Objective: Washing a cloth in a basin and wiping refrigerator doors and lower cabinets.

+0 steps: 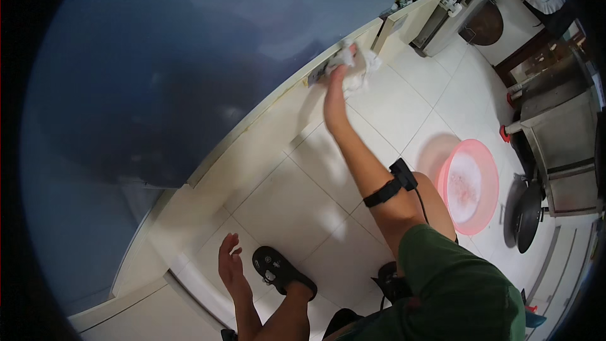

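My right hand [337,76] grips a bunched white cloth [360,73], partly blurred, and presses it to the cream front [279,118] below a glossy blue surface [189,57]. A small dark label [316,75] and a yellowish stain show on this front beside the cloth. My left hand [232,265] hangs low, left of a black clog [279,270] on my foot, its fingers loosely curved and holding nothing. To the right of my right arm, a pink basin [490,184] of foamy water stands on the floor.
White floor tiles [293,203] spread below me. At right are a black wok [528,218] and a metal rack [563,137] with red feet. A round brown board or lid [487,23] leans at the far wall. Small items [407,0] sit beyond the blue surface.
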A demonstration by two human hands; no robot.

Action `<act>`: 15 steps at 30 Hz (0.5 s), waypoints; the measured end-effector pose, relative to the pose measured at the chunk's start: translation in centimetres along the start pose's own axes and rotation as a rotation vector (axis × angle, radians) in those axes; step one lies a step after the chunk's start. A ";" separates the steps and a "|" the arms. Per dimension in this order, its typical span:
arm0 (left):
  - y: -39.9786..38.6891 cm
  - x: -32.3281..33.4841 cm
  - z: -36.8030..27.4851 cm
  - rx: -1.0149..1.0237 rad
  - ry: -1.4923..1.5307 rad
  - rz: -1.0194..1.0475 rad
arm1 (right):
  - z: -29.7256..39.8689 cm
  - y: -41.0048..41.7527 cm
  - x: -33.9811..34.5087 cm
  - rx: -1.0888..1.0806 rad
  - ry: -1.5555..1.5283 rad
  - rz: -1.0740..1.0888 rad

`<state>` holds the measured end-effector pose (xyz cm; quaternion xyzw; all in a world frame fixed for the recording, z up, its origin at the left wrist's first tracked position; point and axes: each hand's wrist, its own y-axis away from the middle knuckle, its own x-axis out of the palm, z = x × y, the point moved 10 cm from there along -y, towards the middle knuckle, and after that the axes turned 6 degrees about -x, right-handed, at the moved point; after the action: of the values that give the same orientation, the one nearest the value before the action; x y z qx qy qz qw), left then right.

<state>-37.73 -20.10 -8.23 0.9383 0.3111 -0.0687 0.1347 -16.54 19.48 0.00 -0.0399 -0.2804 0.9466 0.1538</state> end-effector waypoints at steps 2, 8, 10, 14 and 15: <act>0.2 0.0 0.4 -0.012 0.013 -0.010 | -5.2 -4.5 -2.4 0.152 -0.473 0.139; 0.3 -0.3 -0.1 -0.017 0.014 -0.021 | -13.2 -4.5 -1.9 0.303 -0.557 0.190; 0.1 -0.2 -0.5 0.014 0.038 -0.002 | -16.2 -3.5 -1.8 0.323 -0.512 0.146; -0.2 0.1 -0.7 0.009 0.007 -0.026 | -23.2 0.3 -1.2 0.649 -0.712 0.055; -0.1 0.2 -0.7 -0.003 0.027 -0.008 | -24.1 0.5 -1.2 0.659 -0.714 0.059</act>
<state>-37.60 -19.73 -7.63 0.9376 0.3169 -0.0562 0.1317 -11.59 31.22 -20.49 0.3304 0.0002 0.9435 0.0258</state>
